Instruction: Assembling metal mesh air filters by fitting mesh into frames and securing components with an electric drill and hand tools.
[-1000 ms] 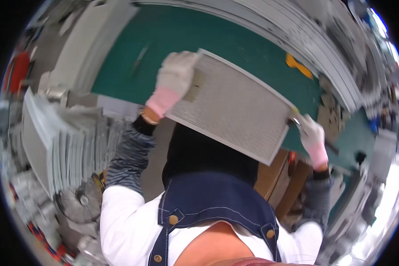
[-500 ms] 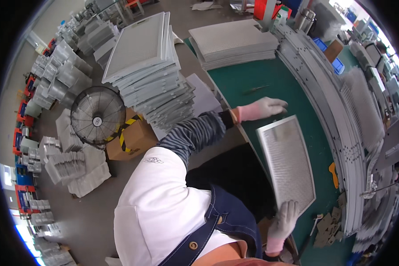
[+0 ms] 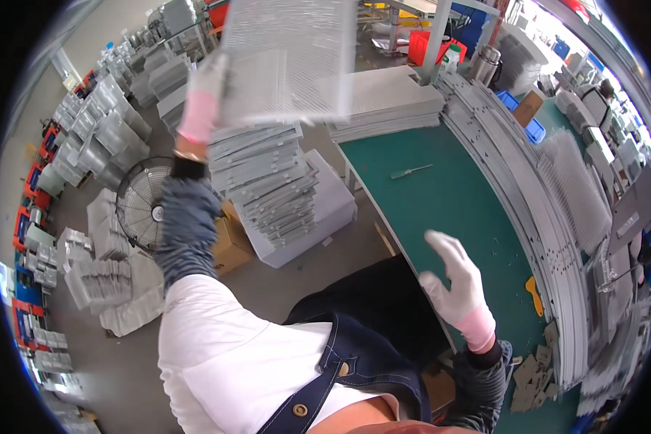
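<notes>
My left hand (image 3: 204,98), in a white glove with a pink cuff, grips the left edge of a framed metal mesh panel (image 3: 296,69). The panel is smeared by motion. It hangs over a tall stack of similar framed panels (image 3: 267,181) at the left of the workbench and hides the stack's top. Gloved the same way, my right hand (image 3: 456,286) hovers at the near edge of the green workbench (image 3: 441,195), thumb and fingers apart, with nothing in it.
On the bench lie a screwdriver (image 3: 411,172), a yellow scraper-like tool (image 3: 534,295) and small grey plates (image 3: 534,380). Mesh sheets (image 3: 390,101) are piled at its far end, long metal strips (image 3: 528,188) along its right side. A black fan (image 3: 141,206) stands left of the stack.
The framed mesh panel has left the bench and swung up and left over the stack in my left hand. My right hand has let go of it and moved up, its fingers spreading.
</notes>
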A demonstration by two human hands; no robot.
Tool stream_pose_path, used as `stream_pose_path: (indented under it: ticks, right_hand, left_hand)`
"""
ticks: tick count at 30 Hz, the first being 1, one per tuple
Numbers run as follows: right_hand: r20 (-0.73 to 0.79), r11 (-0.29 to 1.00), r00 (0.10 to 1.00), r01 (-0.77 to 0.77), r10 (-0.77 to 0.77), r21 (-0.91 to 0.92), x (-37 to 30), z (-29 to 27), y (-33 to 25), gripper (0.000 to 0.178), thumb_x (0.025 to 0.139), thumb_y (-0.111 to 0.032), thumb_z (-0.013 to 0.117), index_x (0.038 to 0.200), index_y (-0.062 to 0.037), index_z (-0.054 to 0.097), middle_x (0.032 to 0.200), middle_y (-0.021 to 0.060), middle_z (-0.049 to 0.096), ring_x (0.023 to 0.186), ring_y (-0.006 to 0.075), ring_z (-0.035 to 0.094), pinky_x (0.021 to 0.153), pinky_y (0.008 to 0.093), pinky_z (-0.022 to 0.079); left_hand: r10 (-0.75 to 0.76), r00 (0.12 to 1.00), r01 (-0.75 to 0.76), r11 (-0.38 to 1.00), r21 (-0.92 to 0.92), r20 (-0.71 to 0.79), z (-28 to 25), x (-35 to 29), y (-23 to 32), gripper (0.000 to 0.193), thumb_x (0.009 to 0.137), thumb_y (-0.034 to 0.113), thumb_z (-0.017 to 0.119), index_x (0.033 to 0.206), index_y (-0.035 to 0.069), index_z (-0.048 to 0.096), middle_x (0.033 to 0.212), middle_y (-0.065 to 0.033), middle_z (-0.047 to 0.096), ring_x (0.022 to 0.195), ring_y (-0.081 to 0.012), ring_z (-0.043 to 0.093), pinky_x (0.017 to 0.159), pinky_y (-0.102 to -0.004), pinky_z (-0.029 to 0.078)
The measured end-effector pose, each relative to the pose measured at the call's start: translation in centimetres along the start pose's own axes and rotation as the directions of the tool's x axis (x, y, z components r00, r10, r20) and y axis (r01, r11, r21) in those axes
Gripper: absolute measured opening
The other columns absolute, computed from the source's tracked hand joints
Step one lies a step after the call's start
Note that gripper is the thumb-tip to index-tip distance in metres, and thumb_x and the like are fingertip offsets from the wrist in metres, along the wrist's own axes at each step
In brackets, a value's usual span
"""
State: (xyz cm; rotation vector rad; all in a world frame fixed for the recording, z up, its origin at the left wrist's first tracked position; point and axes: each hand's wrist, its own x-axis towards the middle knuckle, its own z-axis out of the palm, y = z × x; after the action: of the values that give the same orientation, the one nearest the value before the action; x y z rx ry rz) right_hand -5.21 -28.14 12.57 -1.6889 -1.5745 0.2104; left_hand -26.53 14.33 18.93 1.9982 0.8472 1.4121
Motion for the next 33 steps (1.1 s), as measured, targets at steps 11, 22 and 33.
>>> stream_pose_path:
  ticks: [11,22,33]
  right_hand:
    - [-0.044,0.896,0.905,-0.424,0.422,-0.131,-7.2,-2.0,2.8,0.036,0.088,-0.017,0.061,0.117,0.0054,0.058,0.105,0.0174,0.063,0.082,0.0263,0.058,0.077,0.0328,0.048]
    - [-0.462,0.675,0.812,-0.566,0.358,-0.473,-16.4,-12.1,10.6,0.022,0.087,-0.009,0.062,0.104,0.0049,0.063,0.105,0.0229,0.065,0.098,0.0379,0.062,0.086,0.0393,0.049]
    - [-0.678,0.806,0.596,-0.592,0.430,-0.009,-15.2,-31.8,27.1,0.030,0.088,-0.011,0.058,0.116,-0.0037,0.057,0.111,0.0153,0.060,0.096,0.0247,0.061,0.083,0.0341,0.050]
  left_hand:
    - [-0.335,0.941,0.092,0.400,0.912,0.052,-11.4,5.4,-14.9,0.036,0.087,0.029,0.053,0.094,-0.003,0.068,0.104,-0.0311,0.061,0.102,-0.0443,0.060,0.088,-0.0487,0.048]
    - [0.418,0.769,-0.597,0.742,0.306,0.484,12.2,6.3,6.2,0.034,0.093,0.033,0.057,0.112,0.006,0.066,0.104,-0.0193,0.067,0.097,-0.0346,0.065,0.082,-0.0386,0.052]
    - [-0.155,0.619,-0.527,0.645,0.554,0.770,45.4,1.4,1.4,0.091,0.080,0.065,0.061,0.149,0.014,0.029,0.151,-0.0234,0.029,0.140,-0.0385,0.030,0.111,-0.0466,0.033]
